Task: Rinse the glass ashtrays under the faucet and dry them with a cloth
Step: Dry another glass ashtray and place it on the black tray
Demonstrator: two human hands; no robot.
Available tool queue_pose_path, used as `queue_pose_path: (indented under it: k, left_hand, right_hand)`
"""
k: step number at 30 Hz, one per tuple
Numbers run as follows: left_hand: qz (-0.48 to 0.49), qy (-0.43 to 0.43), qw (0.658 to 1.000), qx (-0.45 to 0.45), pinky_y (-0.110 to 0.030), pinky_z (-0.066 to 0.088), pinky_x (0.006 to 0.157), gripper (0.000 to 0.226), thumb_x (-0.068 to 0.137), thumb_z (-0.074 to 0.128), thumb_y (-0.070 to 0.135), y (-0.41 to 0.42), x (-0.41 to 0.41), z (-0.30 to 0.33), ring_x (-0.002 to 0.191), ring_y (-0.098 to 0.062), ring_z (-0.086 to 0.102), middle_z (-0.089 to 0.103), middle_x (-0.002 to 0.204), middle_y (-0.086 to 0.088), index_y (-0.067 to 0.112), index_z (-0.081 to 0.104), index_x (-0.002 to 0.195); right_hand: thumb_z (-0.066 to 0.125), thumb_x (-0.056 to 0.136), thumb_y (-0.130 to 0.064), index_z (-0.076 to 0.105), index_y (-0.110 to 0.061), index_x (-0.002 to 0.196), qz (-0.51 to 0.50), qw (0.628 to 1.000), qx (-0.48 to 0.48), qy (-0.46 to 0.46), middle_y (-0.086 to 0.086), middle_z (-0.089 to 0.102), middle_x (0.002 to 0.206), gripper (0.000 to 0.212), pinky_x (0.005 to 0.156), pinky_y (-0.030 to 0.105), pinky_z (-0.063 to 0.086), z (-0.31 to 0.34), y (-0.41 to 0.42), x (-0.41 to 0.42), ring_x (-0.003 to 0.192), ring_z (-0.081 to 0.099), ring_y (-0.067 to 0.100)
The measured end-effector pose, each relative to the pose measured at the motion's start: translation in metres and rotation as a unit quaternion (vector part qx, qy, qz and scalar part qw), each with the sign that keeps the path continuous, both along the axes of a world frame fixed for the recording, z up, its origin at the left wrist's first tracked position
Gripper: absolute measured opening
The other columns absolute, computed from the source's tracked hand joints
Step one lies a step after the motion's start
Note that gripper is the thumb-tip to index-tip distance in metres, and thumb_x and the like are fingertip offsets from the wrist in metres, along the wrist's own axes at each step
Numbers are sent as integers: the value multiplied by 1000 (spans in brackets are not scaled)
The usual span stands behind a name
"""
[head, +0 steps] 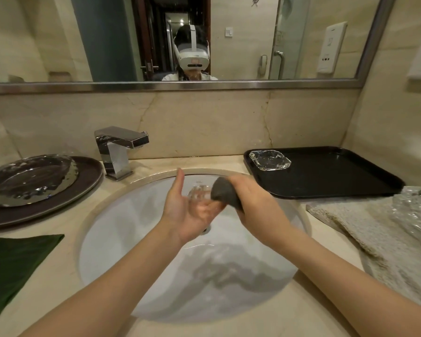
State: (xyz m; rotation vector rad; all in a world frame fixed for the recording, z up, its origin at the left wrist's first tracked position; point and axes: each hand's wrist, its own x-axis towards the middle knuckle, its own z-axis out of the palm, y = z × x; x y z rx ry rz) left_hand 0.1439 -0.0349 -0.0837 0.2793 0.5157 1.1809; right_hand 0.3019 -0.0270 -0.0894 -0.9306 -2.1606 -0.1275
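Left hand: the left hand [190, 210] is held palm-up over the white oval sink basin [122, 239], fingers [180, 181] straight and relaxed; a clear glass ashtray [199, 193] is carried on the palm, blurred in outline.
Right hand: the right hand [250, 198] is curled round a dark grey wadded cloth [225, 190], which is pressed against the ashtray just beside the left fingers.
Ashtray in hand: it is held above the basin, between the left fingers and the cloth.
Second ashtray: a clear square cut-glass ashtray [269, 159] is set in the back corner of a black rectangular plastic tray [338, 176], beyond the right fingers.
Faucet: a square chrome faucet [118, 149] is stood on the beige stone desk [58, 276], beyond the left fingers.
Left of the left fingers: a clear glass dish [29, 178] is laid on a dark brown oval plate [88, 176]; a dark green folded cloth [12, 263] is spread nearer.
Right of the right fingers: a beige terry towel [374, 234] is laid out, with clear glassware [416, 210] on it, shape not discernible.
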Motion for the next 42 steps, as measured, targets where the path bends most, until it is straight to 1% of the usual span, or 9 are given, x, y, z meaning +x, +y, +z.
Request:
queue_pose_path:
  k: [3, 8, 12, 15, 22, 29, 34, 39, 42]
  left_hand:
    - [37, 32, 999, 19, -35, 58, 69, 51, 81, 57, 31, -2, -3, 2, 76, -27, 70, 69, 93, -18, -4, 54, 118]
    - [46, 59, 993, 90, -39, 58, 72, 54, 73, 61, 16, -1, -8, 0, 86, -25, 70, 71, 103, -14, 12, 51, 126]
    - [-6, 58, 989, 134, -36, 58, 70, 23, 76, 52, 13, -9, 8, 5, 76, -24, 71, 72, 93, -14, 9, 67, 94]
    - [0, 75, 985, 155, -34, 57, 76, 28, 80, 50, 8, -10, 14, 6, 82, -27, 71, 68, 106, -22, 7, 57, 107]
    - [22, 133, 982, 134, -28, 56, 57, 34, 87, 52, 33, -2, 2, 0, 66, -19, 66, 64, 86, -11, 12, 57, 113]
    - [-32, 106, 987, 113, -27, 59, 66, 48, 91, 40, 47, -9, 20, 4, 72, -16, 70, 71, 82, -8, 10, 68, 98]
    - [-24, 165, 982, 93, -32, 53, 71, 54, 89, 39, 58, -8, 15, 0, 80, -17, 71, 73, 94, -6, 15, 69, 99]
    - [-44, 127, 985, 112, -30, 58, 69, 56, 91, 33, 57, -11, 17, 4, 80, -18, 71, 72, 95, -9, 14, 66, 103]
    - [-53, 177, 971, 151, -28, 58, 58, 26, 91, 48, 32, -15, 28, -1, 67, -20, 69, 70, 79, -10, 12, 62, 99]
  right_hand:
    - [53, 82, 0, 54, 2, 122, 42, 995, 49, -82, 16, 55, 129, 39, 104, 28, 33, -4, 6, 3, 127, 44, 27]
    - [41, 85, -37, 20, -7, 145, 120, 977, -172, -44, -7, 0, 148, 71, 104, 3, -9, -6, -2, -3, 138, -11, 6]
    - [36, 92, -31, 24, -6, 144, 73, 943, -253, 204, -9, 19, 144, 58, 105, 0, 3, 8, 5, -13, 137, 13, 6]
    - [39, 96, -28, 36, -6, 138, 74, 899, -298, 313, 3, 42, 139, 48, 113, 22, 23, 7, 5, -12, 131, 37, 15]
    - [19, 83, -59, -4, -16, 148, -28, 976, -210, 53, 1, -13, 156, 82, 109, 18, -11, -13, -22, -27, 140, -19, 8]
    - [21, 91, -41, 29, -15, 145, -84, 982, -147, 81, 11, 25, 153, 61, 116, 34, 8, 6, 0, -15, 143, 14, 28]
    - [31, 87, -31, 51, -12, 132, -133, 986, 26, -96, 11, 50, 138, 53, 102, 49, 34, -16, -19, -32, 130, 44, 29]
    - [21, 86, -42, 47, -23, 135, -154, 985, -59, -52, 1, 47, 140, 59, 102, 51, 32, 4, -3, -33, 133, 37, 24]
    - [25, 98, -33, 54, -16, 125, -79, 967, -213, 115, 8, 53, 123, 43, 100, 29, 33, 11, 10, -14, 121, 44, 22]
